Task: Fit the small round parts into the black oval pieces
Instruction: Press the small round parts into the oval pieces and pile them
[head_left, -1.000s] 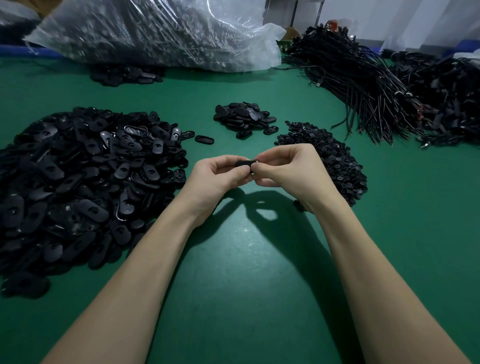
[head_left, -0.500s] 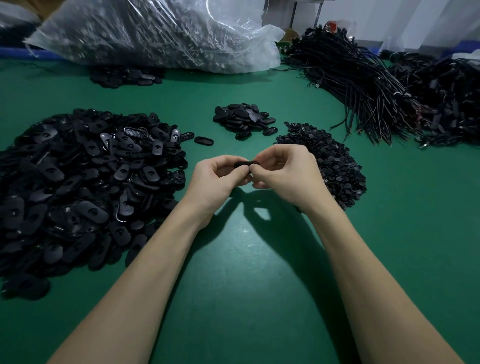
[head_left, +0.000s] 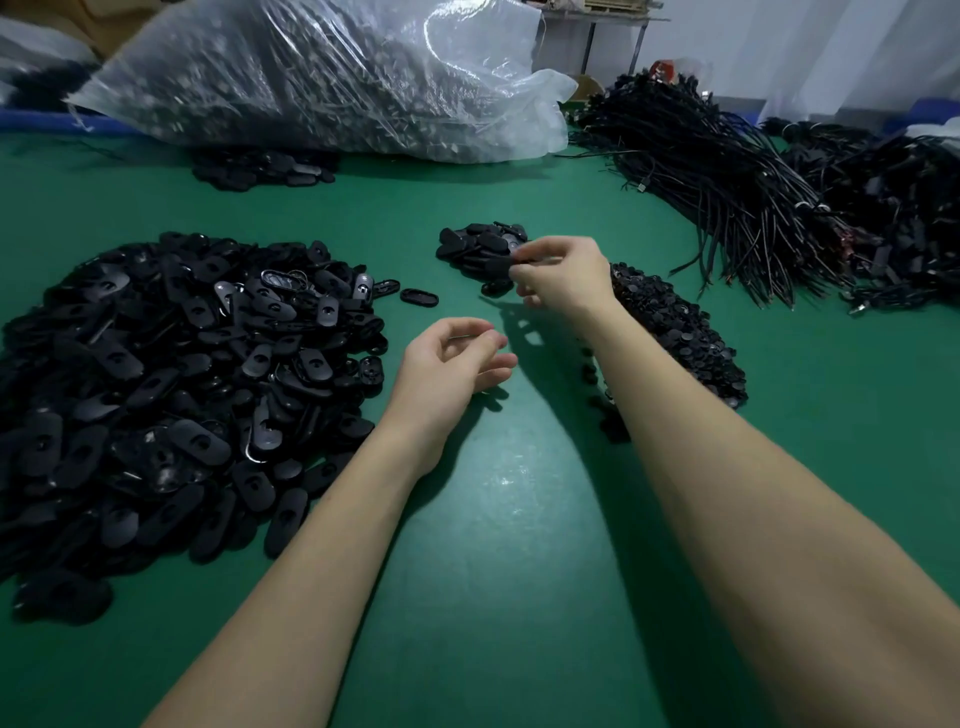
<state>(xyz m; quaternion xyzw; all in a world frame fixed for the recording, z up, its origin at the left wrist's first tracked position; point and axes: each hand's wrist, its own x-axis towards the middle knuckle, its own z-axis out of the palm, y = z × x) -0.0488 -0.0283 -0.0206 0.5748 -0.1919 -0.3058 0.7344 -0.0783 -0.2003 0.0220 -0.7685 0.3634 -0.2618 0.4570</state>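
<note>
In the head view, a black oval piece (head_left: 500, 266) is pinched in the right hand (head_left: 563, 278) over the small far pile (head_left: 480, 248), apparently of finished pieces, while the left hand (head_left: 451, 364) is held empty, fingers loosely curled. The large heap of ovals (head_left: 171, 384) at left and the round parts (head_left: 675, 332) at right suggest most remains undone. Bare green table (head_left: 509, 545) is left open nearby between the forearms.

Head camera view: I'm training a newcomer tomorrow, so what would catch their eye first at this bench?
Probably the big heap of black oval plastic pieces spread over the left of the green table. Next, the right hand pinching a black oval piece above the small pile of black ovals at centre, while the left hand hangs empty nearer the camera.
</note>
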